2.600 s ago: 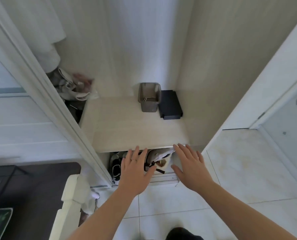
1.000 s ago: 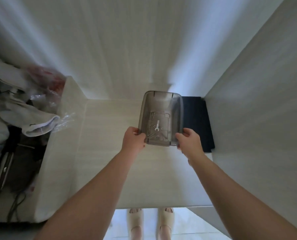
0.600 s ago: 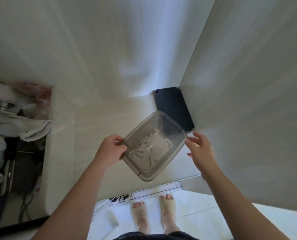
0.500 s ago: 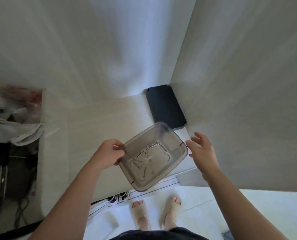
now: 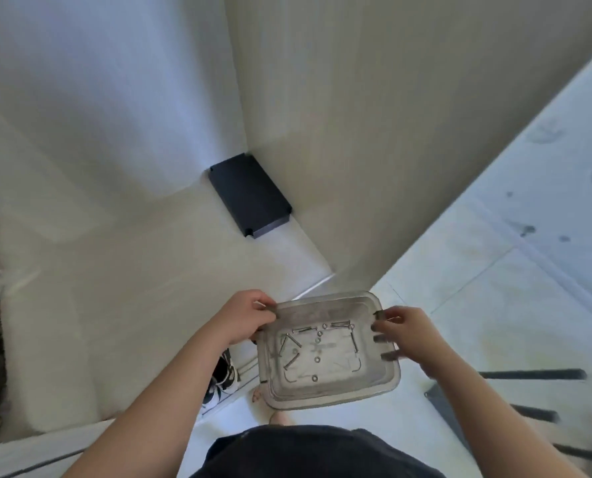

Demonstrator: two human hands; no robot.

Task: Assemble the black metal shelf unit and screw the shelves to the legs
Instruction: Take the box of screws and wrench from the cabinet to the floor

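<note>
Below, at the centre of the head view, I hold a clear plastic tub (image 5: 336,396) level between both hands. My left hand (image 5: 244,317) grips its far left corner, fingers curled under the rim and thumb on top. My right hand (image 5: 410,334) pinches the right wall, three fingertips (image 5: 379,339) showing dark through the plastic. Loose screws (image 5: 289,341) and washers (image 5: 317,358) lie scattered on the tub's bottom. A black panel (image 5: 249,194) lies flat on the pale ledge (image 5: 149,270), pushed into the corner, well apart from the tub. Black rods (image 5: 532,375), blurred, lie on the floor tiles (image 5: 488,298) to my right.
</note>
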